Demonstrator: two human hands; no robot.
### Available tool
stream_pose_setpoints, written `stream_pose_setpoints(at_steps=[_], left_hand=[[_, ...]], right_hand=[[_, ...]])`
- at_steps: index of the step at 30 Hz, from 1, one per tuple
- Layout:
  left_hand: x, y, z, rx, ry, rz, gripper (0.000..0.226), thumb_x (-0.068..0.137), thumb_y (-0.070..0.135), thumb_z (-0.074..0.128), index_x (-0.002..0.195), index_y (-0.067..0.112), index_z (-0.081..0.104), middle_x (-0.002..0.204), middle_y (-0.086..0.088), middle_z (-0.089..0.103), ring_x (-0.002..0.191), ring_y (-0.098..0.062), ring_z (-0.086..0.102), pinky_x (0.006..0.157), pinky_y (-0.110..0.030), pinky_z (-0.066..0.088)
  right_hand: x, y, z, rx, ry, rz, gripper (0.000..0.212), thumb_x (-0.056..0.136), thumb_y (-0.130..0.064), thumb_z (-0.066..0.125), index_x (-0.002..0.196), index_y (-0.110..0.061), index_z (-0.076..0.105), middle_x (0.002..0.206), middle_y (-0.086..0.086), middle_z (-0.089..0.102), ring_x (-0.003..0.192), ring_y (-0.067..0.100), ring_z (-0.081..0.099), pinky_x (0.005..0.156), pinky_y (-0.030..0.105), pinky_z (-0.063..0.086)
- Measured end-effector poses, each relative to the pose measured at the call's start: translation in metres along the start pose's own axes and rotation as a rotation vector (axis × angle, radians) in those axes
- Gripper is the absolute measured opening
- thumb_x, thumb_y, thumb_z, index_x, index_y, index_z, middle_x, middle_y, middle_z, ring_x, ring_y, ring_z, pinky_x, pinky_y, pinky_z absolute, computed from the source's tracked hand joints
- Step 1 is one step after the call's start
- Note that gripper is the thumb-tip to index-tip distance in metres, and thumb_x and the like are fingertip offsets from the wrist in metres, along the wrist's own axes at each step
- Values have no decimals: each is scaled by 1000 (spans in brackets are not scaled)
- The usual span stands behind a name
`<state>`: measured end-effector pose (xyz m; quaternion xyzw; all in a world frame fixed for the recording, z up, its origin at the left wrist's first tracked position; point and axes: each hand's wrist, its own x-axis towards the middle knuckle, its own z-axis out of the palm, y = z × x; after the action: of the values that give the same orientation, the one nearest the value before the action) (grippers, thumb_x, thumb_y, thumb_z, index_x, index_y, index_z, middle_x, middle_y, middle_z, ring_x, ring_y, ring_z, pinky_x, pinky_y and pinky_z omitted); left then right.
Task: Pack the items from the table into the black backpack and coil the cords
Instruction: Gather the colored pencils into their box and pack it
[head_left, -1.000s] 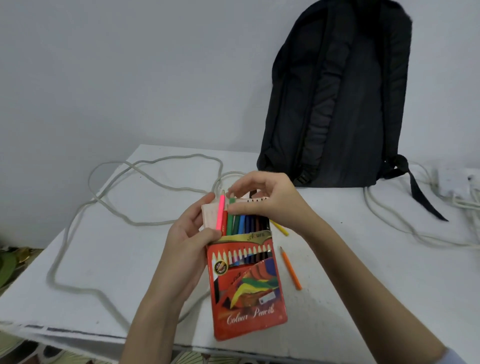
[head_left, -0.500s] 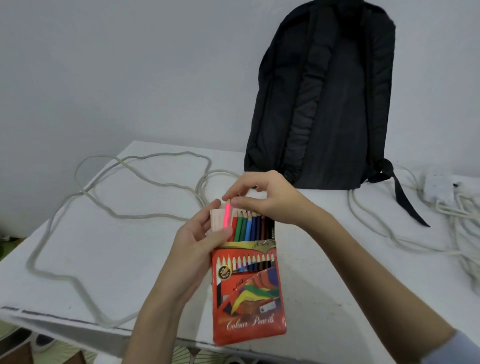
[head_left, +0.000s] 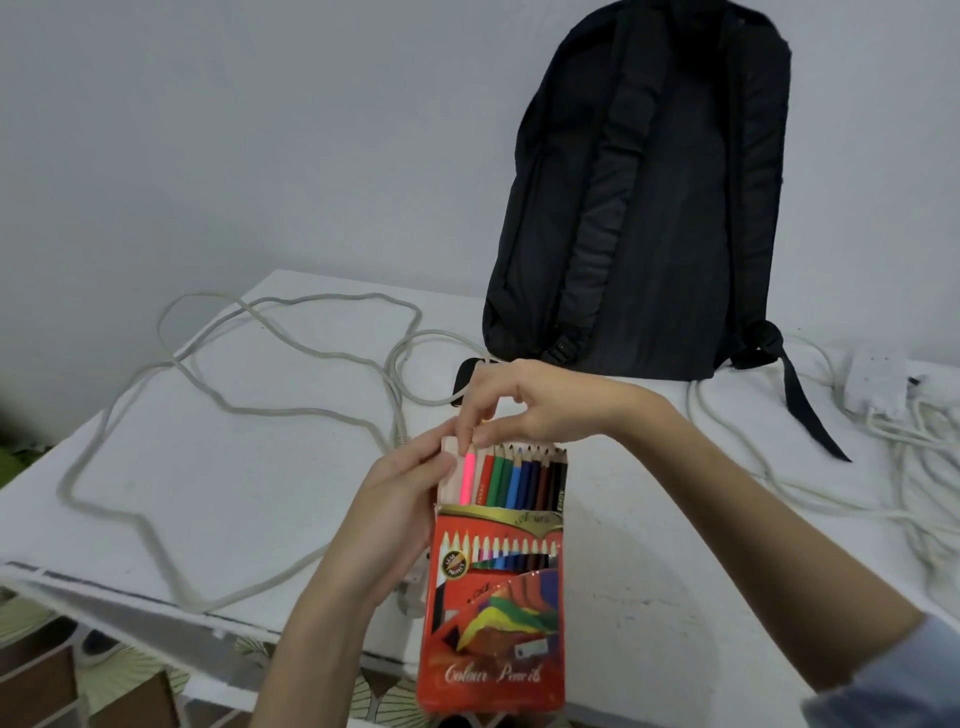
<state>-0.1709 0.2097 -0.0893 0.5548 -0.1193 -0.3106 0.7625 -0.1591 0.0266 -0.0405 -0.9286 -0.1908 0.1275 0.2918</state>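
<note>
I see the black fabric backpack (head_left: 649, 208) standing at the white table's (head_left: 249, 467) far edge against the wall. The long grey cord (head_left: 291, 410) loops across the left half; a white cable bundle (head_left: 893, 467) lies at the right edge. The red cardboard colour-pencil box (head_left: 496, 597) sits above the near edge.

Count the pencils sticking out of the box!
About 10, in a row in the box held by the left hand: pink pencil leftmost, pinched by right fingers, then red, greens, blues, browns, black pencil rightmost. Some may be hidden.
</note>
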Motion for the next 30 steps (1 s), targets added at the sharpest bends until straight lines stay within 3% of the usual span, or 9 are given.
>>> stream_pose_setpoints(at_steps=[3,6,8,10,12,16,20,26,30], left_hand=[[1,2,-6,-1,101,11,31,96,4,41,120,13,57,92,-6,74,80,-20,70,63,-27,56],[2,4,-18,15,244,33,43,93,-7,41,130,11,50,89,-8,71,69,-16,69,56,-26,54],[2,4,-25,14,324,50,47,91,-12,40,135,6,46,93,-11,67,63,-13,68,50,-23,54],[2,4,-30,28,374,62,49,91,-12,40,137,5,43,97,-12,65,60,-12,68,46,-22,53],[3,3,-34,60,403,67,49,92,-11,41,137,7,43,103,-13,64,60,-13,68,43,-22,52],[5,3,-33,119,450,75,49,93,-8,43,138,10,44,117,-14,61,62,-12,69,45,-23,53],[4,1,-33,143,464,74,50,93,-6,44,139,12,43,117,-10,61,66,-13,69,46,-23,54],[2,4,-30,37,441,62,50,91,-11,32,134,10,47,100,-3,65,68,-14,68,46,-23,50],[3,7,-32,-102,391,43,45,92,-3,30,132,8,49,103,-9,68,76,-18,68,49,-22,52]], right_hand=[[-3,2,-3,71,161,16,19,92,-15,57,105,-22,68,108,-2,61,96,6,56,78,12,44],[-10,9,-8,215,373,41,22,93,-11,55,110,-20,66,103,4,65,89,16,62,78,19,52],[-13,19,-9,234,458,133,20,92,-12,55,107,-21,65,97,3,66,79,16,64,67,16,52],[-15,29,-3,192,460,286,15,92,-13,55,100,-21,64,91,2,66,68,10,61,52,10,43],[-14,35,10,151,357,476,4,91,-20,57,94,-21,59,88,2,65,62,9,59,49,15,39],[-4,37,55,142,169,625,30,81,-36,70,94,-19,49,86,-1,57,71,12,59,58,23,48],[2,36,85,84,133,634,43,73,-27,78,98,-21,44,97,1,57,88,17,60,72,31,54],[2,38,76,121,217,704,33,90,-15,57,121,-13,46,115,9,53,95,22,57,69,30,53],[12,43,61,168,490,687,28,92,-12,48,119,-5,54,117,12,56,91,20,54,76,29,47]])
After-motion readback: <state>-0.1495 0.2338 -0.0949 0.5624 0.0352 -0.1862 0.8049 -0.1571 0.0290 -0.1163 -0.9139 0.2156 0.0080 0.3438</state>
